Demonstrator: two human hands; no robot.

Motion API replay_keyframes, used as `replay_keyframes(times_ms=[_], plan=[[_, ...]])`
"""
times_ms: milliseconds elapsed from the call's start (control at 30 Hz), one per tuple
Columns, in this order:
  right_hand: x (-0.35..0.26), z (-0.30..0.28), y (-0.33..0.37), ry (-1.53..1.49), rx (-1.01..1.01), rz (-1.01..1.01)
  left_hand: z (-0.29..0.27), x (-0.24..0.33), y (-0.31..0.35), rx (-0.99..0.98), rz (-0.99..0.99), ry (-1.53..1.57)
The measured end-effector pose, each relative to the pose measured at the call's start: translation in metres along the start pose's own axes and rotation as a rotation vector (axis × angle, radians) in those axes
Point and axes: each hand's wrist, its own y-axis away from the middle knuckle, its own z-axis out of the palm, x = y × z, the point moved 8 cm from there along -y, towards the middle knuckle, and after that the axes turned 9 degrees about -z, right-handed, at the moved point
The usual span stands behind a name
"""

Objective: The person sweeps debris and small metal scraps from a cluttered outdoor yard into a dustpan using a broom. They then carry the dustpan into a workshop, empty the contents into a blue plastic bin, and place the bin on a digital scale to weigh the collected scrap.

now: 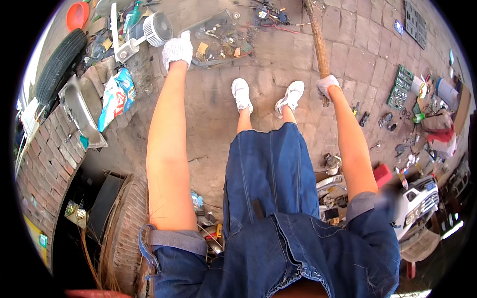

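Note:
My right hand [328, 86], in a pale knitted glove, grips a long wooden pole [318, 44] near its lower end. The pole runs away from me past the top edge of the view, so its far end is hidden. My left hand [178, 52], in a white knitted glove, is curled with the thumb out. Right beside it is a small white fan [157, 30] with a stem and base; whether the hand touches it, I cannot tell. Anything inside the left fist is hidden. To that hand's right lies a shallow see-through tray [203, 63] with small scraps in it.
A black tyre [59, 64], an orange basin [77, 16], a metal sink [82, 111] and a blue-white bag [117, 97] crowd the left. Right are green socket sets [400, 87], scattered tools and a car bumper [420, 206]. Brick paving [208, 109] lies underfoot.

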Motion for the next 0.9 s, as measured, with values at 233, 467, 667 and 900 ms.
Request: replay_keyframes(times_ms=[233, 467, 667, 900], plan=[[-0.003, 0.139, 0.062, 0.265, -0.128, -0.119, 0.019, -0.007, -0.016, -0.018, -0.243, 0.171], [-0.009, 0.193, 0.167, 0.114, -0.682, 0.077, 0.026, -0.03, -0.012, -0.105, -0.413, 0.401], [0.025, 0.174, 0.183, 0.252, -0.437, -0.139, 0.003, -0.024, -0.008, -0.124, -0.4, 0.369], [0.014, 0.086, 0.216, 0.361, -0.233, -0.188, 0.016, -0.038, -0.008, -0.022, -0.237, 0.257]])
